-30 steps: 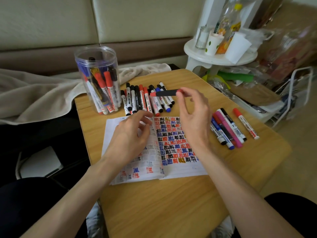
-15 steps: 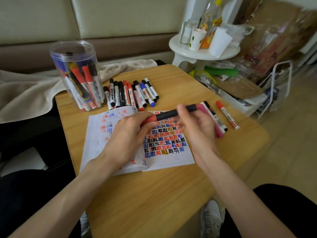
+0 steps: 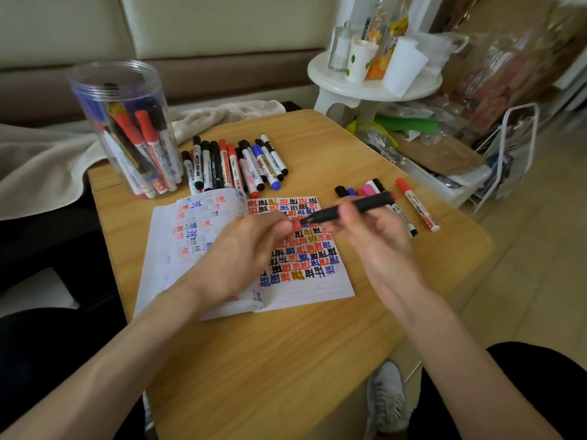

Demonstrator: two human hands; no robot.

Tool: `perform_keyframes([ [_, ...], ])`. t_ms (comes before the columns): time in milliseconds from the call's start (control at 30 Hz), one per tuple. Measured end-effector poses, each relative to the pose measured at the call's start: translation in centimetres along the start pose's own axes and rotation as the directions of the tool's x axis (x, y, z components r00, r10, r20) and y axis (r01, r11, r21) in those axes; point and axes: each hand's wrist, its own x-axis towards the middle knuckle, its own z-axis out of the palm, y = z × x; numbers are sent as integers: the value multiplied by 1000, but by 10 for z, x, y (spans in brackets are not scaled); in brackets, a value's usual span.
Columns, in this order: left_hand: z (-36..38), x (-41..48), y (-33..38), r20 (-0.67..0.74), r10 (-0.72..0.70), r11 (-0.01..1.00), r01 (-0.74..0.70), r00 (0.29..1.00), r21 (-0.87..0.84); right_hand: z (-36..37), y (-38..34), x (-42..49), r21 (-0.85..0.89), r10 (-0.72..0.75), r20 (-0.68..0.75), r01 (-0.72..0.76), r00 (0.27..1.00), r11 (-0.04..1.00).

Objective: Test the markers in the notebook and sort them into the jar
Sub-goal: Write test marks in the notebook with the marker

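An open notebook [image 3: 203, 242] covered in red, blue and black marks lies on the wooden table [image 3: 286, 360]. Above its right page my right hand [image 3: 374, 246] grips a black-bodied marker [image 3: 365, 206] that lies nearly level. My left hand [image 3: 241, 249] pinches the marker's red cap [image 3: 297, 225] at its left end. A clear plastic jar [image 3: 127, 128] with several markers inside stands at the table's back left. A row of markers [image 3: 235, 166] lies beside the jar. Another group of markers [image 3: 403, 201] lies to the right of the notebook.
A beige cloth [image 3: 47, 163] drapes off the table's back left. A white round stool [image 3: 374, 87] with cups and bottles stands behind the table on the right, with bags and a white wire rack [image 3: 514, 154] beside it. My shoe [image 3: 386, 398] shows below the table edge.
My right hand brought the marker down from above the marker row to over the notebook's right page. My left hand rose off the page and took hold of its red cap end.
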Motion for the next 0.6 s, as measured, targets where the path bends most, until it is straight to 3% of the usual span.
perform_keyframes([
  [67, -15, -2, -10, -13, -106, 993, 105, 994, -55, -20, -13, 7, 94, 2, -119, 9, 993, 996],
  [133, -26, -5, -15, -36, -121, 992, 120, 992, -32, -36, -25, 8, 114, -10, -162, 29, 987, 993],
  [333, -13, -15, -8, -41, -32, 996, 36, 999, 86, -31, -6, -10, 25, 88, -105, -86, 991, 996],
  [600, 0, -15, -1, -8, 97, 972, -93, 995, 214, -39, 13, -21, 21, 88, -51, -87, 995, 996],
])
